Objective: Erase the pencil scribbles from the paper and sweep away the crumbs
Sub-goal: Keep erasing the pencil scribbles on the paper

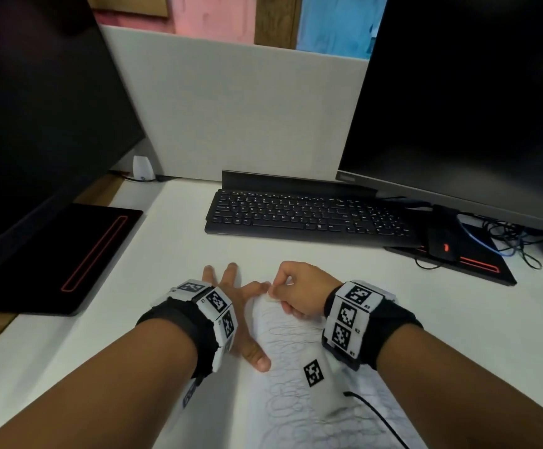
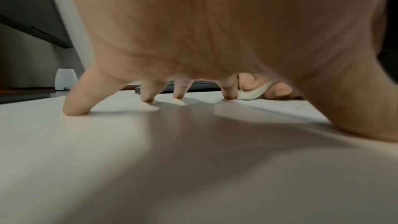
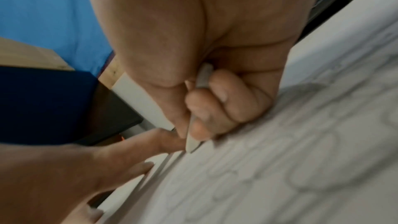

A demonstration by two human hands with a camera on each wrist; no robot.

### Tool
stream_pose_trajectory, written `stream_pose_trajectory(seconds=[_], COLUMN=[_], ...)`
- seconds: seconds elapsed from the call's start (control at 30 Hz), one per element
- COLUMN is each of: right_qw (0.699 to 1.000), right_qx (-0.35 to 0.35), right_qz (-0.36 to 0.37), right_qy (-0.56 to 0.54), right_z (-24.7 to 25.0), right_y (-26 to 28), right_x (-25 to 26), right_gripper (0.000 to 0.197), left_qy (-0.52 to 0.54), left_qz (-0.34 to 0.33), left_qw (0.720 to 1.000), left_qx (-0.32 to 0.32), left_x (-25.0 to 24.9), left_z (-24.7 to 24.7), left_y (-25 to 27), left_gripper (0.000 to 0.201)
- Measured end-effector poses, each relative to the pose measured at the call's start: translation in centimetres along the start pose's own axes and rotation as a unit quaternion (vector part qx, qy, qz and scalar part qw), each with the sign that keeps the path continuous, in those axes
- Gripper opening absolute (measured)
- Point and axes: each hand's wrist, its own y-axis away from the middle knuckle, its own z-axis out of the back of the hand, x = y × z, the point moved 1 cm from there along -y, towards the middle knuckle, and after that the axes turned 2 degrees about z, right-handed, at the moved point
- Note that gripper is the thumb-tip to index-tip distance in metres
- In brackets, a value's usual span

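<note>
A white sheet of paper [image 1: 296,361] covered in looping pencil scribbles lies on the white desk [image 1: 134,335] in front of me. My left hand [image 1: 236,303] rests flat with its fingers spread, index finger and thumb on the sheet's left edge. Close to that index finger, my right hand [image 1: 284,294] pinches a small white eraser [image 1: 271,298] and presses it on the sheet's far left corner. In the left wrist view the eraser [image 2: 252,94] touches the paper [image 2: 280,108] beyond my fingertips [image 2: 148,99]. In the right wrist view the eraser [image 3: 193,142] sits between thumb and fingers over the blurred scribbles [image 3: 301,168].
A black keyboard [image 1: 306,215] lies beyond the hands, with a black mouse [image 1: 443,244] on a pad to its right. Dark monitors stand at the left [image 1: 36,108] and right [image 1: 474,92]. A black pad [image 1: 69,260] lies at the left, and a black cable [image 1: 377,416] crosses the paper's near right.
</note>
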Motion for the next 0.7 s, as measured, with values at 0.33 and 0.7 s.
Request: stream_pose_trajectory(seconds=[0.33, 0.7], right_qw=[0.998, 0.997], right_qx=[0.057, 0.081], right_qz=[-0.001, 0.003], right_qy=[0.006, 0.01], right_z=[0.01, -0.03], right_y=[-0.15, -0.14], right_x=[0.45, 0.41], right_gripper=[0.013, 0.008], left_qy=[-0.005, -0.013], left_qz=[0.004, -0.006], left_qw=[1.0, 1.0], left_qx=[0.003, -0.018], left_x=[0.03, 0.13], left_z=[0.02, -0.33], left_y=[-0.15, -0.72], left_gripper=[0.129, 0.128])
